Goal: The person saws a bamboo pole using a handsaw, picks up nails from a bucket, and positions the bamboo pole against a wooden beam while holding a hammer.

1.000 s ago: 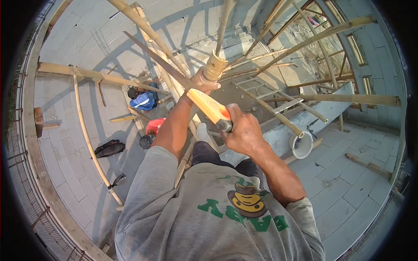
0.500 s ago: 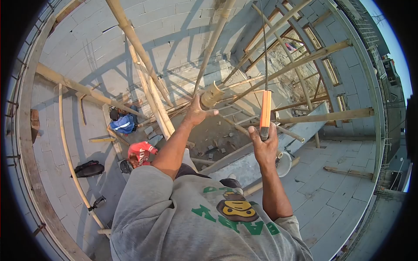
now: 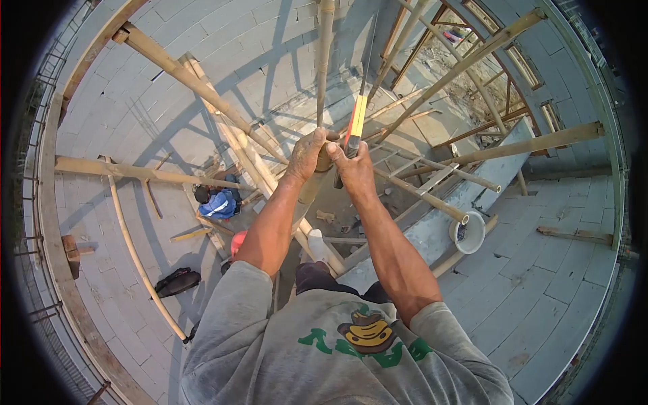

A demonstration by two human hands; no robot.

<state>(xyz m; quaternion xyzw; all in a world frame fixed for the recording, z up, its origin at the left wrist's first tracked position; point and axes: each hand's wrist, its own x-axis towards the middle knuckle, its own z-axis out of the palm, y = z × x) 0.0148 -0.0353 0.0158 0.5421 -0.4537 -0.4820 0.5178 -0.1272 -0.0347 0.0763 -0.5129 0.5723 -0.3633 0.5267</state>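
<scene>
The left fingers (image 3: 314, 143) grip a bamboo pole (image 3: 310, 188) while the right fingers (image 3: 364, 151) hold 1 yellow-handled saw (image 3: 358, 113) beside it.

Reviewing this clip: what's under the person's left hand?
Under the left hand is a bamboo pole, visible just below the grip. The stretch within the grip is covered, so its surface there cannot be seen.

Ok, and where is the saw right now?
In the head view, the saw is just right of centre in the upper half, held in the right hand, close beside the left hand.
</scene>
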